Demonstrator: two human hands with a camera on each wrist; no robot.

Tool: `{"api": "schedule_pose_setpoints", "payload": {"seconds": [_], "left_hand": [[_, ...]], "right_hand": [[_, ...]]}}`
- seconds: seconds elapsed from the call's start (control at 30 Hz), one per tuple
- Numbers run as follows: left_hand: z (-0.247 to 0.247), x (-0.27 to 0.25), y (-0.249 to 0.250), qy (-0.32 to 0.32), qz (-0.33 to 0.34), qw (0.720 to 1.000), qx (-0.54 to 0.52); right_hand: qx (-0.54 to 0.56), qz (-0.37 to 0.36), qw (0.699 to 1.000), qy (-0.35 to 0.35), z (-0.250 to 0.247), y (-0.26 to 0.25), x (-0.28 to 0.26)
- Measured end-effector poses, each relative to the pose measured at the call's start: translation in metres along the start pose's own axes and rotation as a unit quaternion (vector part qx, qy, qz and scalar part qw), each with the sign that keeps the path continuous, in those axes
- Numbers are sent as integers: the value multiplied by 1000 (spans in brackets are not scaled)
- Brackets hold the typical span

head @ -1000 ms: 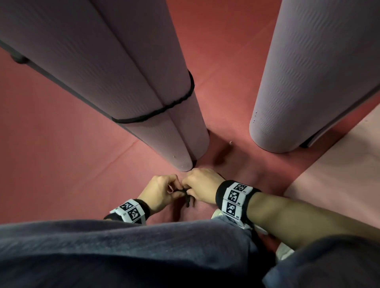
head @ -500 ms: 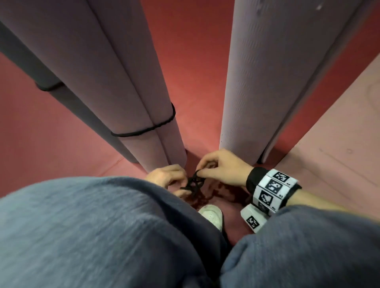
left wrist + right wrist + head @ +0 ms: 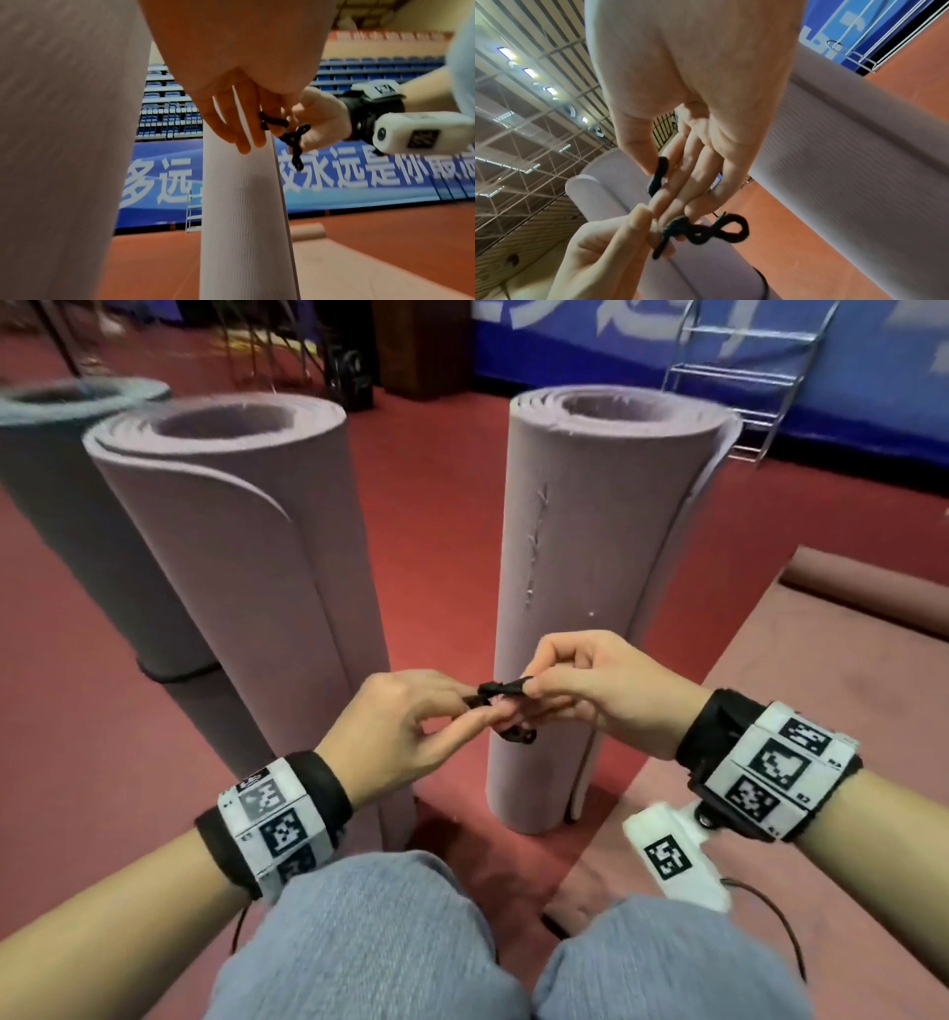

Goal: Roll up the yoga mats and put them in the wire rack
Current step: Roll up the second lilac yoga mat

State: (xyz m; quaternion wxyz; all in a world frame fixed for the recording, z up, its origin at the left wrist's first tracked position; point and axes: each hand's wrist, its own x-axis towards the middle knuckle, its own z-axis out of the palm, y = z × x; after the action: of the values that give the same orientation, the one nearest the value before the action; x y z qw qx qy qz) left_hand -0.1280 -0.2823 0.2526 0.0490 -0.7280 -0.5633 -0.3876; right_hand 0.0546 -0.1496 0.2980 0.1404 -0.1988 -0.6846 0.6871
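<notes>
Tying step: our left hand (image 3: 405, 731) and right hand (image 3: 595, 690) pinch a tangled black cord (image 3: 500, 693); next we untangle it, banding the rolled mat (image 3: 590, 588) at 12 o'clock.

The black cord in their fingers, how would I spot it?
Find the two tall lilac rolled mats standing on the red floor. In front of the right one, the left hand and right hand pinch a black cord, the only thin, dark, tangled thing there.

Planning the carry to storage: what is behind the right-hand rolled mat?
Behind the right-hand rolled mat stands the wire rack, against a blue banner. The mat covers the rack's lower left part, so anything there cannot be seen.
</notes>
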Motion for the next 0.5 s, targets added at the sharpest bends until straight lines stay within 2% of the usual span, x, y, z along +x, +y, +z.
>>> {"api": "schedule_pose_setpoints", "payload": {"seconds": [0.1,0.23,0.3,0.4,0.5], "left_hand": [[-24,34,16,32,10,999,3],[-49,70,34,32,27,999,-5],[-61,90,41,43,24,999,-21],[-76,120,47,86,2,994,-62],[-85,145,47,134,12,991,-5]], "right_hand": [[40,-27,998,44,-8,-47,-12],[6,-70,997,39,-12,-103,-30],[14,-79,995,61,-13,-127,-36],[67,-114,983,128,-24,-162,-44],[110,-173,968,146,-42,-190,-50]]}}
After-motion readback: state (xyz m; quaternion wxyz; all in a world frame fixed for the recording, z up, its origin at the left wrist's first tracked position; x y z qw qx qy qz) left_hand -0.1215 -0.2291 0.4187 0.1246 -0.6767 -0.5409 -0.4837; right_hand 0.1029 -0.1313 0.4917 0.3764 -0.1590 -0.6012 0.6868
